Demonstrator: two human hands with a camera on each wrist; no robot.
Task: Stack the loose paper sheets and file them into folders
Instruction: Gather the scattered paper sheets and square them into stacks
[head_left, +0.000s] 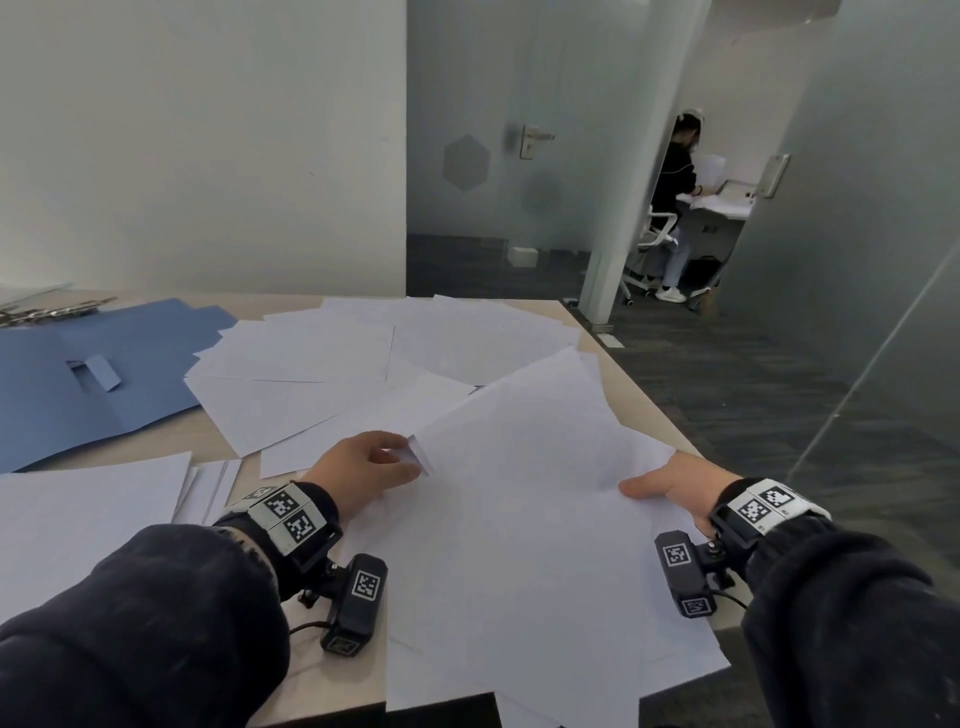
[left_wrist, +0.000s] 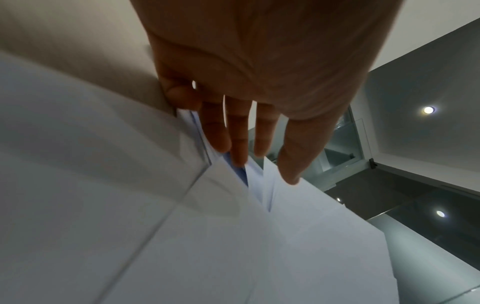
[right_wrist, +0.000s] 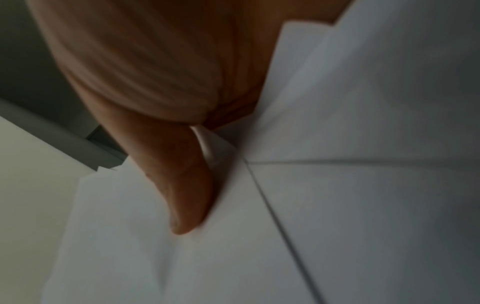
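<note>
White paper sheets (head_left: 519, 519), a sheaf of several, fanned and uneven at the edges, held at the near right of the counter (head_left: 208, 441); long axis runs from the near edge toward the far right, the far corner raised and pointing away to the right.

Left hand (head_left: 363, 467): at the sheaf's left corner, thumb on top; in the left wrist view the fingers (left_wrist: 215, 131) reach forward nearly straight in among the splayed corners.

Right hand (head_left: 680, 488): at the sheaf's right edge, thumb (right_wrist: 182, 185) lying flat on the top sheet; the other fingers are hidden beneath the paper, so how far they curl cannot be told.

Loose white sheets (head_left: 363, 353): scattered and overlapping across the far middle of the counter; a further lot (head_left: 78, 519) lies flat at the near left.

Blue folder (head_left: 78, 384): open, flat, far left of the counter.
</note>
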